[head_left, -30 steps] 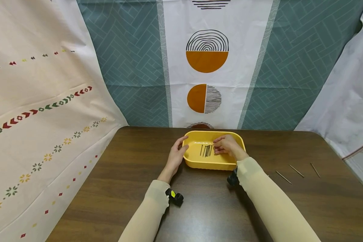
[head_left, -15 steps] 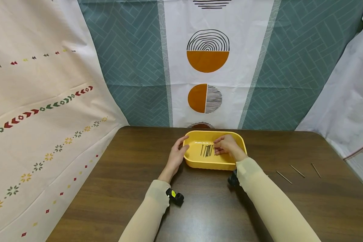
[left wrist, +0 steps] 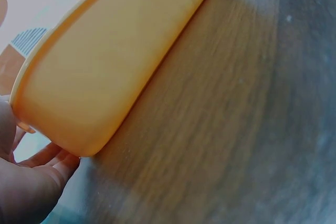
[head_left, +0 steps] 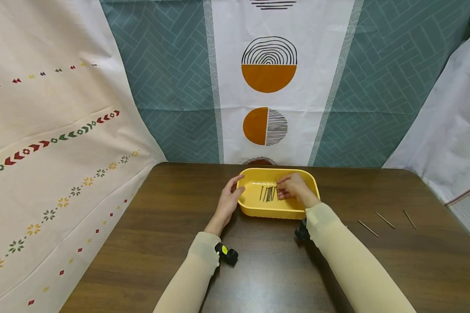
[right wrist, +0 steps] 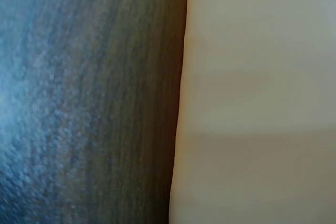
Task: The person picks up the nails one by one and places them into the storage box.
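Note:
A yellow plastic tray point(head_left: 274, 214) sits on the table in the head view. Several thin dark nails point(head_left: 269, 194) lie side by side on its floor. My left hand point(head_left: 229, 201) holds the tray's left end, thumb at the rim and fingers around the outside. The left wrist view shows that hand point(left wrist: 31, 182) at the tray's corner, beside its outer wall point(left wrist: 100, 61). My right hand point(head_left: 295, 190) reaches over the near right rim into the tray. Its fingertips pinch one nail at the right end of the row. A pale sleeve point(right wrist: 257, 98) fills half the right wrist view.
Three more nails lie apart on the brown table point(head_left: 258, 269) to the right: one nearer point(head_left: 368, 228), one in the middle point(head_left: 385, 220) and one farther right point(head_left: 409, 219). A patterned cloth point(head_left: 266, 130) hangs behind the table's far edge.
The nail at my right fingertips now lies closer alongside the row in the tray. Both hands stay almost where they were, and the tray has not moved.

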`<control>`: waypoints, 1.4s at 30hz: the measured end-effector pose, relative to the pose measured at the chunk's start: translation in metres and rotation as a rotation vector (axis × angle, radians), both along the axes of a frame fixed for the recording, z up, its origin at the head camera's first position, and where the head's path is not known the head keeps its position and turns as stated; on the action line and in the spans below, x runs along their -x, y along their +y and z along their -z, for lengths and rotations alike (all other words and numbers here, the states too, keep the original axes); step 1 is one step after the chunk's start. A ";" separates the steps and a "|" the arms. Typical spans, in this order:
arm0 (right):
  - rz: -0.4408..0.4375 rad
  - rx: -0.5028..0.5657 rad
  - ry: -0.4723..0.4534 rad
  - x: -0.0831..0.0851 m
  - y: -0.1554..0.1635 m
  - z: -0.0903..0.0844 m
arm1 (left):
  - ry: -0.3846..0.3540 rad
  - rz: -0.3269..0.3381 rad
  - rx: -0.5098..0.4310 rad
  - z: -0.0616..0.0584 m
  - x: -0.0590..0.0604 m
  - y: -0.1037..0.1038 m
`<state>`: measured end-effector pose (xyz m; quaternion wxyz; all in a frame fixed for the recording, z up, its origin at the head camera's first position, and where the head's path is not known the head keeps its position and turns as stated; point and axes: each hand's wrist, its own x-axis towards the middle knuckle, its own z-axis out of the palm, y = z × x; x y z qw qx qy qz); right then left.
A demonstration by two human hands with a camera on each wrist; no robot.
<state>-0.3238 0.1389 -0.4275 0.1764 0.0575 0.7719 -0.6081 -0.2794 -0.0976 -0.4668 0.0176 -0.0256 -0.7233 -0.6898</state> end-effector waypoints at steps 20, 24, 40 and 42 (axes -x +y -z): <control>-0.041 0.043 0.010 0.001 0.003 0.001 | -0.007 -0.020 0.013 -0.029 -0.020 0.006; -0.041 0.041 0.011 0.001 0.003 0.000 | -0.015 -0.029 0.009 -0.028 -0.020 0.007; -0.228 0.026 -0.002 0.000 0.018 -0.028 | -0.002 -0.015 0.013 -0.002 -0.001 0.000; -0.267 0.003 0.016 -0.001 0.023 -0.035 | -0.002 -0.015 0.016 -0.002 -0.002 0.000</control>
